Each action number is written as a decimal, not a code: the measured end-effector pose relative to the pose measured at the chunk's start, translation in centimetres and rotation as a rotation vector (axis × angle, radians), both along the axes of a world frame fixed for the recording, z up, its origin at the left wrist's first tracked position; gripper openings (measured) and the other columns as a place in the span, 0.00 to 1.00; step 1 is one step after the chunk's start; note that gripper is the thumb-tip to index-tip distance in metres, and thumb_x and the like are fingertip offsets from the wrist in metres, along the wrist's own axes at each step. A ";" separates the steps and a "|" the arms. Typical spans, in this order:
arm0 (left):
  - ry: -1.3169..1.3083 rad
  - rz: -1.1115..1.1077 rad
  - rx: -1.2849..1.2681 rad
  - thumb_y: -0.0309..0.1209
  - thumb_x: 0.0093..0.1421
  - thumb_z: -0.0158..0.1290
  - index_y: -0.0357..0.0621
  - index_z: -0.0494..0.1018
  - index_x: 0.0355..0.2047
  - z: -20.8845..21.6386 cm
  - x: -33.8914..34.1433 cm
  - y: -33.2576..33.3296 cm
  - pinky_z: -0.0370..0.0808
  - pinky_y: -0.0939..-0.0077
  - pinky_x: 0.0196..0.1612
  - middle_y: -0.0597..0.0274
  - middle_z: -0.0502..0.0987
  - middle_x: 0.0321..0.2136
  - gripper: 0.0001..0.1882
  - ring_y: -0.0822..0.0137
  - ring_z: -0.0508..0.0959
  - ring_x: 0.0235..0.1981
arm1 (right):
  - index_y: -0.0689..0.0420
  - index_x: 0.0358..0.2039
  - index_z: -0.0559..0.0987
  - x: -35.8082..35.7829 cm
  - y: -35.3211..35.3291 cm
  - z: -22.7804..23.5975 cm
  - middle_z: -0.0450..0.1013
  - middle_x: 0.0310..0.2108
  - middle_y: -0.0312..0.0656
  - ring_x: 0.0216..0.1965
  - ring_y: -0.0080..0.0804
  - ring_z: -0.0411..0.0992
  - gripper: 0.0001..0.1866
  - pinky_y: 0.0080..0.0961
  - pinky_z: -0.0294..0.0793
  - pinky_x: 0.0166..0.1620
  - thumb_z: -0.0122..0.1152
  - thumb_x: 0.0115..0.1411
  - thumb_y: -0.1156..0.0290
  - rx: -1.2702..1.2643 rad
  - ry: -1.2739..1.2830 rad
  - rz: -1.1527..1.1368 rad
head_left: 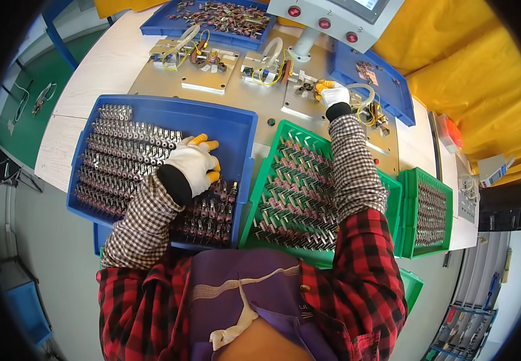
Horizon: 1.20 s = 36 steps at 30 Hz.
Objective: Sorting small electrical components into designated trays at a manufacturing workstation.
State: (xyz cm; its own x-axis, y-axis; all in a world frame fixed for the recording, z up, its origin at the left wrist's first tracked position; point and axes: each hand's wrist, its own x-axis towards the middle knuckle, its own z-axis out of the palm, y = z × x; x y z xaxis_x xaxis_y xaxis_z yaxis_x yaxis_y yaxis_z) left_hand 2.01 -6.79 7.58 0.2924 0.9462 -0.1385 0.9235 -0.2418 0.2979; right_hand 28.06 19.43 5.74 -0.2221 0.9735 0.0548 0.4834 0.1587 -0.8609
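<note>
My left hand (193, 163), in a white glove with yellow fingertips, is over a blue tray (227, 114) and its fingers are apart. Rows of small metal parts (131, 147) with pinkish ends fill much of that tray; any contact with them is hidden. Farther right, my right hand (334, 95), gloved alike, has its fingers closed at a small metal fixture (304, 89) on a metal plate (248, 99). What those fingers grip cannot be made out. Below my right forearm lies a green tray (259, 180) holding slanted rows of similar parts.
Two more fixtures with hoses, a left one (206, 63) and a middle one (266, 69), stand on the plate. Behind are a blue tray of loose parts (221, 18), a control box (335, 21) with red buttons and another blue tray (386, 78). Stacked green trays (413, 210) sit at right.
</note>
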 end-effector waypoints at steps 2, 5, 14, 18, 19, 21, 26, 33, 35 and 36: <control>0.018 0.005 0.023 0.38 0.46 0.52 0.47 0.75 0.31 0.0 -0.1 -0.1 0.53 0.59 0.56 0.51 0.67 0.48 0.13 0.52 0.60 0.54 | 0.63 0.30 0.77 0.3 1.0 -0.7 0.74 0.25 0.43 0.23 0.30 0.71 0.09 0.22 0.71 0.28 0.59 0.47 0.74 -0.015 -0.067 -0.050; 0.056 0.005 0.093 0.38 0.45 0.52 0.49 0.76 0.30 0.0 0.0 -0.1 0.53 0.60 0.56 0.52 0.68 0.47 0.12 0.52 0.60 0.54 | 0.63 0.30 0.77 1.3 2.8 -1.5 0.74 0.25 0.43 0.23 0.32 0.71 0.09 0.24 0.71 0.29 0.59 0.47 0.73 -0.035 -0.174 -0.137; -0.055 -0.006 0.070 0.33 0.46 0.52 0.46 0.75 0.29 -0.3 -0.4 0.0 0.57 0.59 0.54 0.55 0.70 0.45 0.09 0.53 0.64 0.51 | 0.60 0.30 0.78 -0.6 1.0 0.2 0.75 0.31 0.45 0.32 0.43 0.72 0.14 0.33 0.70 0.36 0.50 0.51 0.64 0.321 -0.833 0.067; -0.384 0.102 0.110 0.30 0.49 0.52 0.44 0.74 0.31 -0.2 -0.2 0.5 0.64 0.61 0.48 0.55 0.71 0.43 0.08 0.55 0.69 0.46 | 0.60 0.28 0.78 -1.6 -1.2 1.2 0.74 0.30 0.46 0.32 0.45 0.71 0.15 0.33 0.70 0.37 0.49 0.52 0.61 0.347 -0.874 0.001; -0.535 0.159 0.124 0.29 0.50 0.52 0.43 0.74 0.32 -0.1 -0.2 0.6 0.67 0.62 0.46 0.54 0.72 0.42 0.08 0.56 0.71 0.44 | 0.61 0.27 0.77 -2.2 -2.0 1.4 0.74 0.30 0.46 0.31 0.46 0.71 0.16 0.32 0.70 0.37 0.49 0.52 0.60 0.365 -0.890 -0.029; -0.679 0.225 0.141 0.28 0.51 0.51 0.42 0.74 0.33 0.1 -0.4 0.7 0.70 0.63 0.44 0.54 0.72 0.41 0.08 0.57 0.73 0.42 | 0.61 0.26 0.77 -3.8 -4.2 2.5 0.74 0.28 0.47 0.30 0.46 0.71 0.19 0.33 0.70 0.36 0.45 0.54 0.57 0.365 -0.908 0.067; -1.614 0.577 -0.228 0.26 0.54 0.51 0.39 0.71 0.36 1.4 -0.9 0.9 0.76 0.75 0.31 0.52 0.73 0.37 0.09 0.63 0.76 0.32 | 0.60 0.25 0.77 -6.5 -8.3 1.1 0.74 0.24 0.47 0.28 0.46 0.71 0.25 0.35 0.69 0.36 0.38 0.56 0.52 0.287 -0.934 0.481; -1.824 0.535 -0.053 0.26 0.55 0.50 0.36 0.70 0.39 1.5 -0.8 1.0 0.75 0.81 0.27 0.50 0.74 0.32 0.11 0.66 0.76 0.30 | 0.60 0.28 0.76 -10.3 -9.8 1.7 0.74 0.29 0.48 0.30 0.46 0.71 0.20 0.34 0.70 0.36 0.46 0.53 0.55 0.381 -0.823 0.415; -1.831 0.541 -0.049 0.25 0.55 0.50 0.37 0.70 0.40 1.2 -0.5 1.2 0.74 0.81 0.27 0.49 0.74 0.32 0.12 0.66 0.75 0.31 | 0.60 0.31 0.76 -11.6 -10.1 1.5 0.74 0.31 0.48 0.31 0.46 0.71 0.19 0.33 0.70 0.37 0.48 0.53 0.56 0.505 -0.614 0.378; -1.820 0.534 -0.049 0.25 0.55 0.50 0.37 0.70 0.40 1.0 -0.5 1.1 0.74 0.81 0.27 0.49 0.74 0.32 0.12 0.66 0.75 0.31 | 0.60 0.33 0.75 -12.9 -10.6 1.6 0.74 0.32 0.48 0.32 0.46 0.71 0.19 0.33 0.70 0.37 0.47 0.53 0.57 0.474 -0.540 0.393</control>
